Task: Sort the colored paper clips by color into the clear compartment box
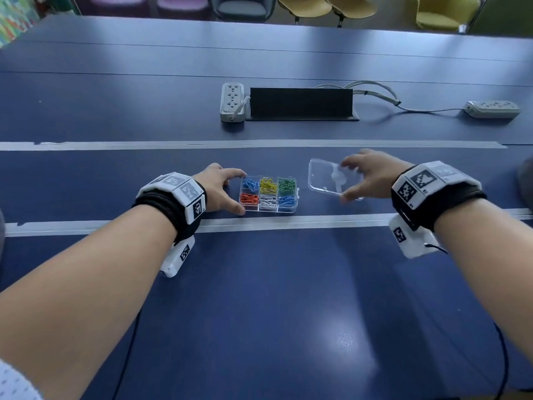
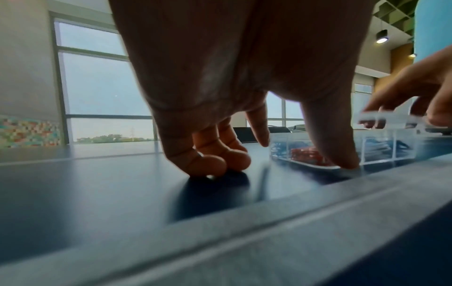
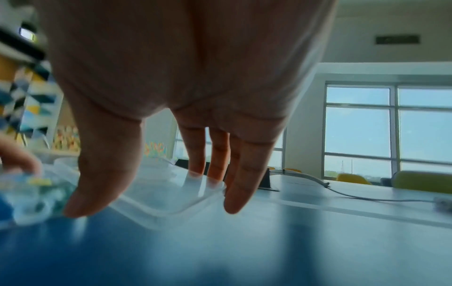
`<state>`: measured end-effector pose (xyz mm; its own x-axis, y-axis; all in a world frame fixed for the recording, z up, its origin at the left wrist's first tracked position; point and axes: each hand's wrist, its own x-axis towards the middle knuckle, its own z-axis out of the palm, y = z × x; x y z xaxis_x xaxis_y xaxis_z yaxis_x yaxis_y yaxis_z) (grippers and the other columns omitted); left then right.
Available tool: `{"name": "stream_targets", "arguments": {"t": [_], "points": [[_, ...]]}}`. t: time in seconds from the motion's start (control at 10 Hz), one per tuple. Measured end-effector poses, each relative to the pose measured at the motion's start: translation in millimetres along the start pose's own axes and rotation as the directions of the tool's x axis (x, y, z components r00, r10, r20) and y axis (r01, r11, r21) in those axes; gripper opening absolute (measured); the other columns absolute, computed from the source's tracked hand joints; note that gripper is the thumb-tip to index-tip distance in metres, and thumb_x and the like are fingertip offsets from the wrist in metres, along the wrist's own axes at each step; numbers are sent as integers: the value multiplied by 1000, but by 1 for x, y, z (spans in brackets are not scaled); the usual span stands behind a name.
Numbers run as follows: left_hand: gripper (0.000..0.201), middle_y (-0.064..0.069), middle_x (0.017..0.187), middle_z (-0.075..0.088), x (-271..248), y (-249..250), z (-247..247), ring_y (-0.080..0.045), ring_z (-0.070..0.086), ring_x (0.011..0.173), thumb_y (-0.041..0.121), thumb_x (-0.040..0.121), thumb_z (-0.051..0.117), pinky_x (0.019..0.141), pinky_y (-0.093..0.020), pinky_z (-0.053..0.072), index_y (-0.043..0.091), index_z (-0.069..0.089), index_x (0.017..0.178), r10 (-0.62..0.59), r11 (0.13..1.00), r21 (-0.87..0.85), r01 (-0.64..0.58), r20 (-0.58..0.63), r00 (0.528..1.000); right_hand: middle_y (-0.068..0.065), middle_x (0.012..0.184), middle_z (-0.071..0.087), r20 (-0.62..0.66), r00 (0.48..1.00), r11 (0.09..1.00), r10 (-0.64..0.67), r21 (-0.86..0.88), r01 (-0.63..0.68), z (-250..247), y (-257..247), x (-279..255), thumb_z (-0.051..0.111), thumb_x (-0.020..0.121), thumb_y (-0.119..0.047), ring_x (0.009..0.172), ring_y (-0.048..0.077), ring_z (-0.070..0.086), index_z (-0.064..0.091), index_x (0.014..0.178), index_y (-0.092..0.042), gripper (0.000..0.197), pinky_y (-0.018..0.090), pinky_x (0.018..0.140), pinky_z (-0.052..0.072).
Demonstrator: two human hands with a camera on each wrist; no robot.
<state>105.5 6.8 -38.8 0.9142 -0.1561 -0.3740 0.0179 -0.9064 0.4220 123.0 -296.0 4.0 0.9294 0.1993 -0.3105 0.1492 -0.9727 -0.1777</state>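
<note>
Clear plastic is sitting in your right hand [image 1: 372, 176]: you are pinching the lid [image 1: 331, 177] between thumb and fingers, holding it tilted just right of the box [image 1: 268, 209]. Your left hand [image 1: 219, 189] is bracing the box's left end, thumb at the near corner and index finger at the far one, the other fingers curling onto the blue table [image 1: 259, 298]. Paper clips [image 1: 269, 193] are lying sorted inside: blue, yellow, green behind; red, white, blue in front. Two power strips [image 1: 232, 102] are lying well beyond
</note>
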Motion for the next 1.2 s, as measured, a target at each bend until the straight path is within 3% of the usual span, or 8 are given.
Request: {"name": "stream_targets", "arguments": {"t": [0.1, 0.3, 0.7, 0.8, 0.9, 1.0, 1.1, 1.2], "points": [[81, -2, 120, 39, 0, -1, 3, -20, 47, 107, 46, 67, 81, 93, -30, 40, 41, 40, 137, -12, 1000, -10, 12, -11, 1000, 4, 129, 50, -23, 992, 989, -122, 87, 124, -4, -30, 1, 80, 66, -41, 115, 21, 51, 46, 133, -17, 79, 34, 102, 41], [83, 3, 116, 30, -1, -5, 9, -26, 47, 116, 56, 65, 77, 100, -36, 42, 46, 37, 138, -48, 998, 46, 47, 2, 999, -1, 129, 44, 66, 970, 972, -232, -18, 234, 9, -87, 13, 77, 66, -49, 118, 20, 46, 43, 135, -25, 80, 38, 100, 41], [83, -1, 125, 31, 0, -4, 9, -25, 44, 121, 57, 67, 76, 101, -37, 40, 48, 34, 138, -46, 998, 45, 45, 27, 999, 1, 124, 44, 107, 972, 967, -208, -130, 221, 22, -97, 22, 75, 66, -51, 114, 22, 48, 47, 130, -24, 75, 36, 91, 45], [96, -1, 132, 30, 0, -5, 9, -26, 42, 126, 68, 60, 74, 104, -42, 38, 51, 25, 141, -60, 996, 64, 57, 44, 997, 1, 121, 44, 107, 971, 963, -214, -147, 228, 24, -100, 24, 76, 65, -50, 111, 22, 49, 48, 130, -24, 75, 33, 85, 43], [95, 2, 134, 30, 0, -1, 8, -27, 42, 125, 76, 59, 67, 105, -45, 37, 56, 22, 139, -55, 998, 42, 52, 67, 996, 1, 119, 46, 105, 972, 964, -212, -139, 226, 24, -100, 24, 78, 64, -49, 110, 22, 49, 49, 129, -24, 75, 33, 84, 41], [87, 2, 127, 32, -2, 4, 5, -27, 45, 122, 73, 62, 67, 105, -44, 37, 52, 29, 138, -61, 997, 46, 58, 73, 995, 0, 120, 46, 108, 975, 969, -194, -133, 207, 24, -100, 22, 77, 65, -48, 110, 22, 49, 50, 128, -22, 73, 32, 83, 40], [103, -3, 138, 29, -4, 7, 5, -31, 40, 129, 73, 60, 68, 107, -47, 35, 49, 15, 145, -68, 994, 90, 60, 87, 994, 3, 128, 44, 124, 974, 969, -187, -141, 204, 25, -100, 20, 76, 66, -50, 114, 23, 48, 42, 134, -20, 81, 35, 89, 43], [137, -8, 148, 26, -15, 9, -9, -35, 38, 132, 80, 42, 71, 106, -51, 36, 46, -12, 146, -76, 996, 45, 72, 101, 992, 3, 144, 31, 135, 981, 990, -137, -27, 142, 22, -84, 4, 77, 63, -53, 130, 25, 38, 10, 147, -23, 112, 39, 104, 37]]}}
